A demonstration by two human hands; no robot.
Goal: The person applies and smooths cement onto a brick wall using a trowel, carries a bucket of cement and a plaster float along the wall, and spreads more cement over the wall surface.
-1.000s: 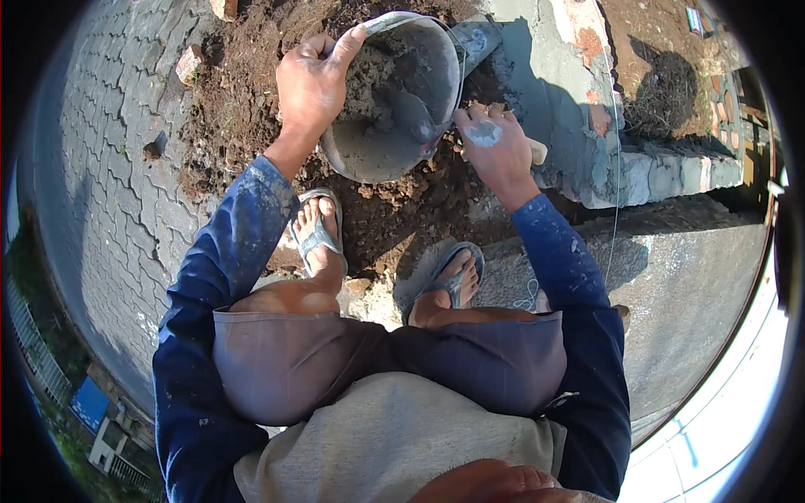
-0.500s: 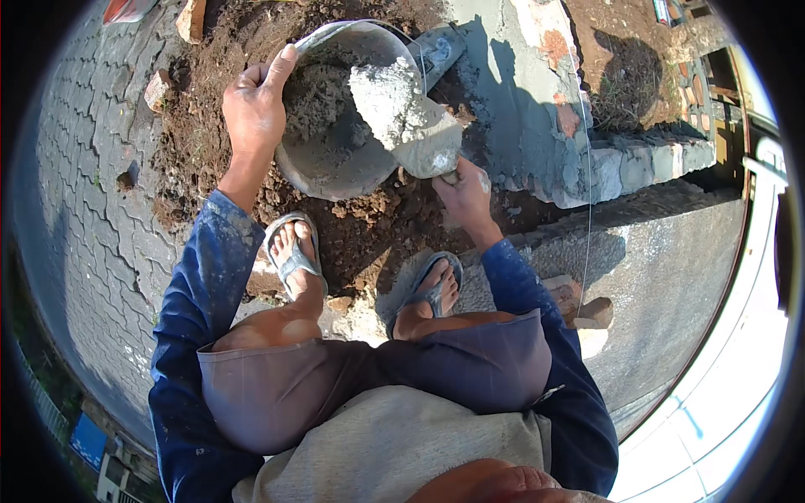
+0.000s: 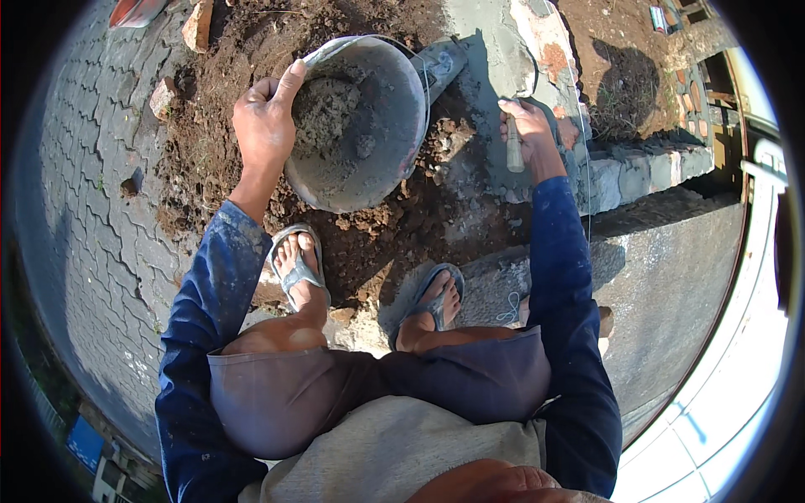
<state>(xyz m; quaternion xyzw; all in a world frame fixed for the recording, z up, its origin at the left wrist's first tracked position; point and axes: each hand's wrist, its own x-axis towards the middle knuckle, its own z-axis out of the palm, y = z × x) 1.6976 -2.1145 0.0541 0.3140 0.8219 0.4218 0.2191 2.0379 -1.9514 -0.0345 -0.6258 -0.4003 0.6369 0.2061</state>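
Note:
My left hand [image 3: 264,117] is closed on the rim or wire handle of a round bucket [image 3: 397,126], which leans toward me on the soil. Inside it, wet grey mortar [image 3: 334,107] is heaped against the left side. My right hand [image 3: 530,132] grips the wooden handle of a trowel [image 3: 514,149]. The blade points away from me, over the top of a low mortared wall [image 3: 482,84], and it is hard to tell apart from the grey mortar around it.
A taut string [image 3: 589,193] runs along the brick wall. Dug soil [image 3: 218,109] surrounds the bucket, with brick pieces [image 3: 198,27] at the left. Grey pavers [image 3: 84,151] cover the far left. My sandalled feet [image 3: 299,264] stand near the bucket; a red container [image 3: 137,12] is at upper left.
The trowel, loaded with mortar over the bucket before, has moved right onto the wall with my right hand. The bucket sits slightly lower in view, my left hand still on it.

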